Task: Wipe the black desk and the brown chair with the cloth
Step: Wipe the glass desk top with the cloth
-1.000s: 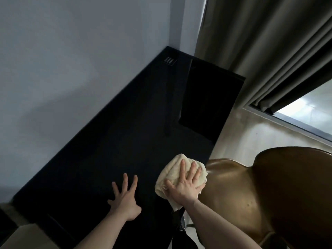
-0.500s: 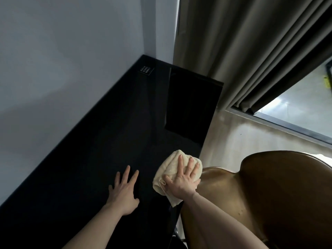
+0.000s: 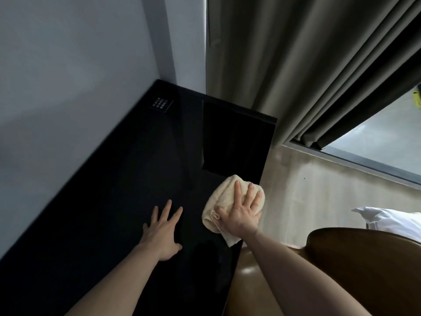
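The black desk (image 3: pixel 118 183) runs along the grey wall into the corner. A bunched cream cloth (image 3: pixel 224 197) lies on it near its right edge. My right hand (image 3: pixel 242 213) presses flat on the cloth, fingers spread over it. My left hand (image 3: pixel 163 229) rests palm down on the bare desk top to the left of the cloth, fingers apart, holding nothing. The brown chair (image 3: pixel 355 270) stands at the lower right, beside the desk's right edge and under my right forearm.
A small control panel (image 3: pixel 161 105) is set in the desk's far corner. A black raised panel (image 3: pixel 237 142) sits at the desk's far end. Grey curtains (image 3: pixel 296 65) hang beyond, with a window (image 3: pixel 378 142) at right. Something white (image 3: pixel 391 222) lies behind the chair.
My right hand has slid the cloth forward along the desk's right edge, away from the chair. My left hand stays flat on the desk. The view has shifted toward the far corner.
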Demonstrator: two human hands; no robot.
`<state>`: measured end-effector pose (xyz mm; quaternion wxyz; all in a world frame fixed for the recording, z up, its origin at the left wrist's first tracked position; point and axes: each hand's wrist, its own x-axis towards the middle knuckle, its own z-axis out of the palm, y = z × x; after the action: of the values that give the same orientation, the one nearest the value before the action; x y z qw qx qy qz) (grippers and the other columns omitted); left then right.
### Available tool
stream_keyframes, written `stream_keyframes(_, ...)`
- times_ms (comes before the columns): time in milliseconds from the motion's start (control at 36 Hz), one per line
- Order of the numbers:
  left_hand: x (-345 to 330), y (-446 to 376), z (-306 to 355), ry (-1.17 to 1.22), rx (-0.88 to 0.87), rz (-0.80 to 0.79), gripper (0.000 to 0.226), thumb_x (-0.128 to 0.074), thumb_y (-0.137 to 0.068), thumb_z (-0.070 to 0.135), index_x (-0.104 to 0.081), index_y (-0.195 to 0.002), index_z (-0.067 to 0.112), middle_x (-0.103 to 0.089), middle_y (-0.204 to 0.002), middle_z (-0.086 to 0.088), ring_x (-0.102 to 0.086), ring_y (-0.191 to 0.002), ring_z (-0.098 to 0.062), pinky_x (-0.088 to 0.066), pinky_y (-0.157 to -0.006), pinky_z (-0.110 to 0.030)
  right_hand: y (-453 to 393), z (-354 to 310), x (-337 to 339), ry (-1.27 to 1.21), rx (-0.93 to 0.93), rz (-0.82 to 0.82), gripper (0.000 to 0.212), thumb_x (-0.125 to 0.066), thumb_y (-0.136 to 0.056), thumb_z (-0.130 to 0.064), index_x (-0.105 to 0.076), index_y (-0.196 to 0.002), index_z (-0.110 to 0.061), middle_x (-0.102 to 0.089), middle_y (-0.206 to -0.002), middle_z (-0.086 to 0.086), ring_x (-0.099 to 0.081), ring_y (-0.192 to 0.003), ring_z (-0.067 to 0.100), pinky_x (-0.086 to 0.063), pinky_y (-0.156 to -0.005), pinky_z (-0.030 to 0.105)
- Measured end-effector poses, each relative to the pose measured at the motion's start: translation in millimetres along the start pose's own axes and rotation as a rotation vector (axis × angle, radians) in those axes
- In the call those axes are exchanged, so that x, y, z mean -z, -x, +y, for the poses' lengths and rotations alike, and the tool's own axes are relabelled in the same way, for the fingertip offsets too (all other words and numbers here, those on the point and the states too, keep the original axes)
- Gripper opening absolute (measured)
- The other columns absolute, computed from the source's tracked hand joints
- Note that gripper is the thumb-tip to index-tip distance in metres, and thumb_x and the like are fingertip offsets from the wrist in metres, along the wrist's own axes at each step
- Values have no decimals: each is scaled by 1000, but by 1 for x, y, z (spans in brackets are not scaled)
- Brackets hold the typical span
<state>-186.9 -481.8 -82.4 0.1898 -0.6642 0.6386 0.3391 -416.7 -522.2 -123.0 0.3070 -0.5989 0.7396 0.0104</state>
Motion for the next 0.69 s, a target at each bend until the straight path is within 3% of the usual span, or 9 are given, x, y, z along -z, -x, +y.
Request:
stream_keyframes(167,38,-43,21,-81,-37,-81,132,-85,-74,39,19,-155,42,39,-159,6,29,-149,-34,-7,-121,-65,-62,1,38,-37,-5,18,114,-47,-79,-80,32,-151,-40,43,-156,1,39,-145,36,-9,-119,67)
stream_keyframes(361,72,-84,36,-14,-24,-78,126,-82,-77,36,17,-155,47,39,-159,9,29,-148,-37,-6,-119,-69,-134,4,74,-56,-24,75,111,-50,-79,-79,24,-153,-41,38,-158,-1,33,-147,38,-13,-119,66)
stream_keyframes(694,88,-112,35,-53,-36,-83,139,-90,-67,43,21,-149,54,47,-151,16,36,-144,-39,-6,-115,-73,-235,7,128,-8,-67,163,109,-50,-80,-82,18,-154,-41,28,-163,-1,26,-150,35,-14,-119,66)
